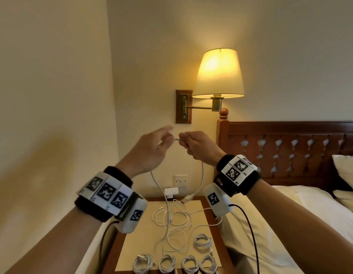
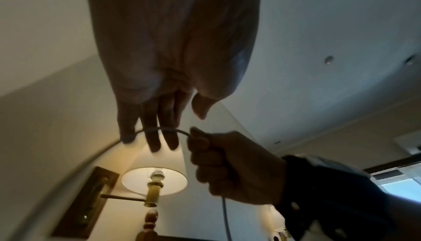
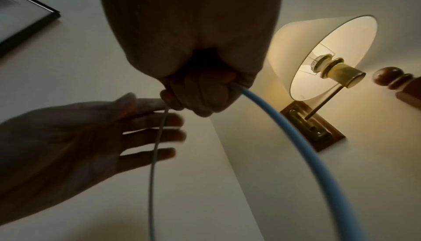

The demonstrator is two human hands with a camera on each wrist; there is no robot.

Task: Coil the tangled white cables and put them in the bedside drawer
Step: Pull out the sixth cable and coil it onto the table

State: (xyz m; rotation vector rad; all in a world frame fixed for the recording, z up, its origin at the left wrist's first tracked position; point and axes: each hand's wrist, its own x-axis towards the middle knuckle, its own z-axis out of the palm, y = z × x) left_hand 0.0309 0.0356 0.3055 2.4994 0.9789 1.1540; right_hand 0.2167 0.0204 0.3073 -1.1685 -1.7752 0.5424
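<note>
Right hand (image 1: 199, 146) fisted round a white cable (image 1: 201, 175) raised above the nightstand (image 1: 130, 246), left hand (image 1: 150, 149) blurred, fingers (image 2: 152, 136) straight and spread against the cable, loose tangle (image 1: 171, 218) mid-top, five coils (image 1: 202, 240) near edge partly cropped, drawer unseen.

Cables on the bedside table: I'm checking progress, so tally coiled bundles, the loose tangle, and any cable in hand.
Coiled bundles: 5
Loose tangle: 1
Cable in hand, gripped by the right hand: 1
Total: 7
</note>
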